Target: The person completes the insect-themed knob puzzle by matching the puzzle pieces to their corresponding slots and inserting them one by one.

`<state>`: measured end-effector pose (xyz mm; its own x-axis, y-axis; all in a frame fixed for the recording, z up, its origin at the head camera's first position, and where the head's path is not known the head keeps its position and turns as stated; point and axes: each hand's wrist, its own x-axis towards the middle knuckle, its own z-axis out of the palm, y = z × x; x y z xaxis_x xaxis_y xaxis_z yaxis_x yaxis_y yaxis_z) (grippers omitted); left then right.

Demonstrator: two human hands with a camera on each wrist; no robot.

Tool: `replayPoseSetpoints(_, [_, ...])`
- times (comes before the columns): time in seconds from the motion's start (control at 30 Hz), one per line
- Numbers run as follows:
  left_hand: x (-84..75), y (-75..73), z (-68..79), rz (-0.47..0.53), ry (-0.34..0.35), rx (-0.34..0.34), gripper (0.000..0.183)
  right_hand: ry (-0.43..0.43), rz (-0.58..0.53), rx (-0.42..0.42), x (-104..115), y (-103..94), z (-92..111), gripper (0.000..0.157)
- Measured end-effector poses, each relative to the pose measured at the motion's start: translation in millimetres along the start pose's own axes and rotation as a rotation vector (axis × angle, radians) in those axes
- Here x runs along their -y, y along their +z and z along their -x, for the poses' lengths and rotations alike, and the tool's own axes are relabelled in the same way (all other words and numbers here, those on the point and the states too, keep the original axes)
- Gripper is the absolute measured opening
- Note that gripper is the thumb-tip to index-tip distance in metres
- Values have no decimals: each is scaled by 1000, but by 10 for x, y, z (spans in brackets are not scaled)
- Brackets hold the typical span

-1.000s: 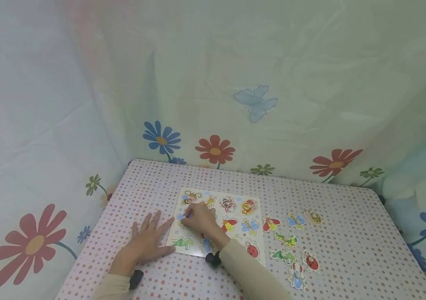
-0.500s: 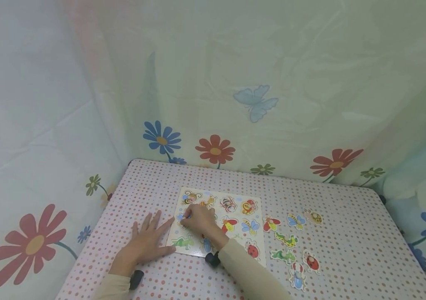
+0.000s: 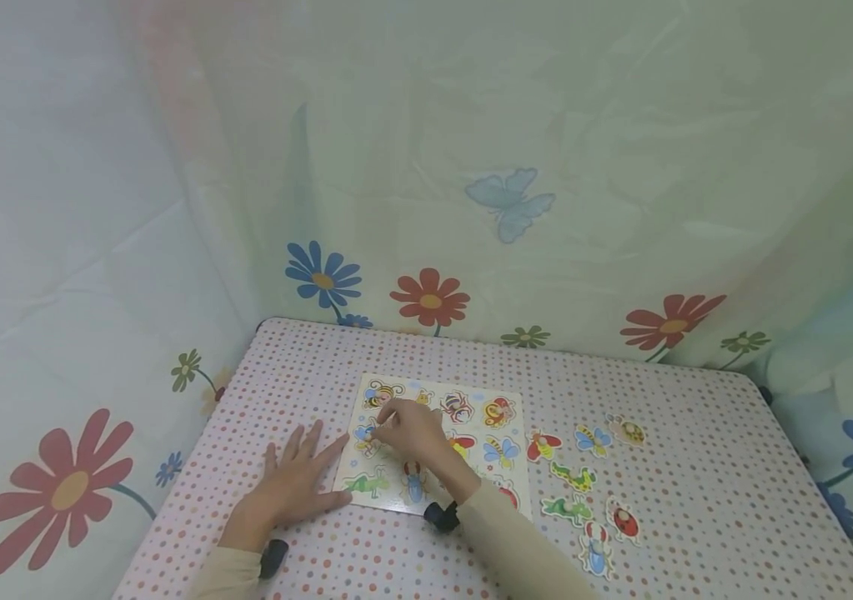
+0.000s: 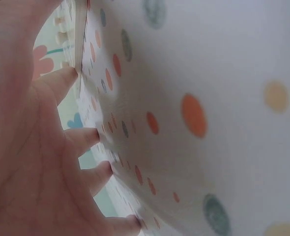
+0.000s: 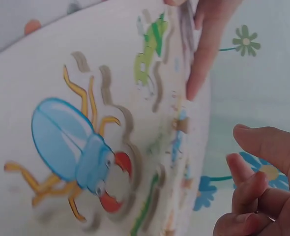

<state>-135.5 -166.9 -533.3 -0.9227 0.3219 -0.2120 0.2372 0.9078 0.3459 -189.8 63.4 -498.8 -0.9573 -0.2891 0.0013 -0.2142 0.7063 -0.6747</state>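
A white insect puzzle board (image 3: 393,502) lies on the dotted tabletop. My left hand (image 3: 293,490) rests flat at its left side, fingers spread, index fingertip and thumb at the board's edge. Over the left part of the board hovers my right hand (image 3: 417,433), its fingers loosely bent. In the right wrist view, the thumb stands apart from the fingers and nothing is between them. Just left of the fingertips a blue-winged insect (image 3: 364,438) sits in the board's middle row. The blue beetle (image 5: 66,135) shows below the right hand, beside the green grasshopper (image 3: 368,483).
Several loose insect pieces lie right of the board, among them a red-winged fly (image 3: 544,446), a bee (image 3: 593,442), a caterpillar (image 3: 573,477), a ladybug (image 3: 624,522) and a blue beetle (image 3: 595,552). A flowered curtain (image 3: 411,208) hangs behind the table.
My right hand has let go at the blue-winged insect and moved slightly right, leaving more of that insect and the blue beetle in sight. The left hand has stayed still.
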Motion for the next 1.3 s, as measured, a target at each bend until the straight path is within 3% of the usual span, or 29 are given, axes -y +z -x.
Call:
replayPoseSetpoints(0.37, [-13,-4,-12,5,-23,11,91,-42,-16,-60,-57,-345,207,14])
replayPoseSetpoints(0.57, [-16,8,-17,5,-33,15,92,-12,-73,-90,-164,-500,326,15])
replayPoseSetpoints(1.3, [-16,9,-10,0,-26,11,94,114,-63,-241,-529,-1081,838,14])
